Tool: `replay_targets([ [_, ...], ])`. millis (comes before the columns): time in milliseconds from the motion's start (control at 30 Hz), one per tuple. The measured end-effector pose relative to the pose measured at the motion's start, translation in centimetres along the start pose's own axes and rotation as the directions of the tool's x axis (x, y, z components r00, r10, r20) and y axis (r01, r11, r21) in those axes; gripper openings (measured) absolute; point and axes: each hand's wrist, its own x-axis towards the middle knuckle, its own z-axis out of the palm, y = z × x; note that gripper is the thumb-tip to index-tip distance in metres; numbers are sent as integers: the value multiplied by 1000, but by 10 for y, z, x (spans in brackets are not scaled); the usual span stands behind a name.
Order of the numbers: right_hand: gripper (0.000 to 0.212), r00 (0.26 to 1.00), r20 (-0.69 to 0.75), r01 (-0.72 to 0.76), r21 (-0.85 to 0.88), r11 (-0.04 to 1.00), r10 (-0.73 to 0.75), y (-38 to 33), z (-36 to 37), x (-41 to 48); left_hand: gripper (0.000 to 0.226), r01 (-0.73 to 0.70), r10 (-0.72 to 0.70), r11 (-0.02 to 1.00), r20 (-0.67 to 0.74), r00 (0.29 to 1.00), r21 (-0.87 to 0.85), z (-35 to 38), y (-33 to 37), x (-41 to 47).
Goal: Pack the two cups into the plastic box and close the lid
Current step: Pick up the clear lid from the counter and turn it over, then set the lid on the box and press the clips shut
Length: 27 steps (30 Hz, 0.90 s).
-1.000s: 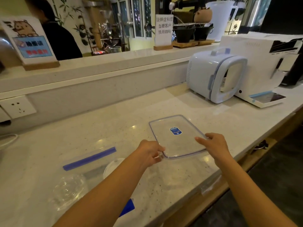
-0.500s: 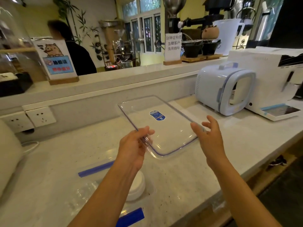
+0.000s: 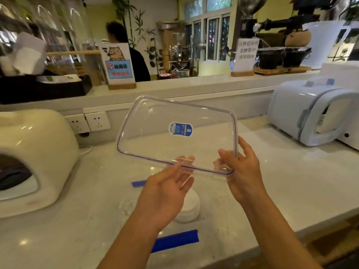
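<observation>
The clear lid [image 3: 174, 133] is up in the air, tilted toward the camera, a rounded rectangle of see-through plastic with a thin bluish line round its rim and a small blue sticker [image 3: 180, 129] near the middle. The right hand [image 3: 242, 171] has it by the near right corner, fingers wrapped behind the edge and thumb in front. The left hand [image 3: 167, 193] sits palm up just under the near edge, fingers spread and loose, tips brushing the lid's small clear tab; it cradles rather than clamps. Below the hands, on the counter [image 3: 291, 181], lies the plastic box [image 3: 136, 206], so transparent that its walls barely show; two blue clip strips, one far [image 3: 138, 183] and one near [image 3: 174, 240], mark its sides. Inside it a white cup [image 3: 189, 208] rests, partly hidden by the left hand, and a clear cup [image 3: 127, 206] glints beside it, hard to make out. The counter is pale speckled stone, glossy with light spots. A cream rounded appliance [image 3: 35, 158] stands at left, a pale blue boxy one [image 3: 310, 111] at right, and wall sockets [image 3: 89, 122] sit on the back panel. On the raised ledge behind stands a cartoon sign [image 3: 118, 65], with a person in dark clothing [image 3: 134, 61] beyond it.
</observation>
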Motion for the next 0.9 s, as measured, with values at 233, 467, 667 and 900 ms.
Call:
replay_targets([
  [233, 57, 988, 151, -43, -5, 999, 43, 10, -2, -9, 58, -365, 320, 923, -278, 906, -126, -88, 60, -53],
  [467, 55, 961, 251, -90, -104, 990, 114, 41, 14, -22, 46, -348, 522, 797, -273, 808, 494, -105, 62, -55],
  [667, 51, 971, 226, -24, -244, 969, 81, 54, 22, -29, 65, -129, 596, 529, -258, 760, 839, -124, 47, -52],
  [900, 40, 976, 169, -50, -433, 900, 135, 73, 18, -30, 33, -68, 519, 553, -280, 807, 830, -140, 38, -53],
])
